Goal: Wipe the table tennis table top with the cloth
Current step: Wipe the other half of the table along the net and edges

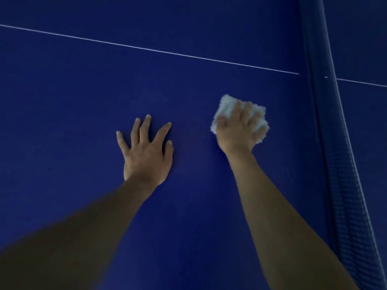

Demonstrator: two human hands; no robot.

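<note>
Wiping hand: right hand [238, 130], palm down, fingers bent and spread over cloth [227, 103], gripping it in a bunch and pressing it onto table [83, 91].
Cloth place: under right fingers, touching table; white, crumpled, edges showing beyond fingertips, beside thumb and at little-finger side.
Bracing hand: left hand [146, 151], flat on table, fingers straight and splayed wide, thumb pointing toward right hand; holding nothing.
Between hands: bare strip of table; hands near each other but apart, left one slightly closer to body.
Under hands: dark blue table, matte.
Beyond fingertips: thin white line [159, 50] slanting across table, well apart from both hands.
Right of right hand: dark net [339, 164] with pale top edge, near cloth, not touching it.
</note>
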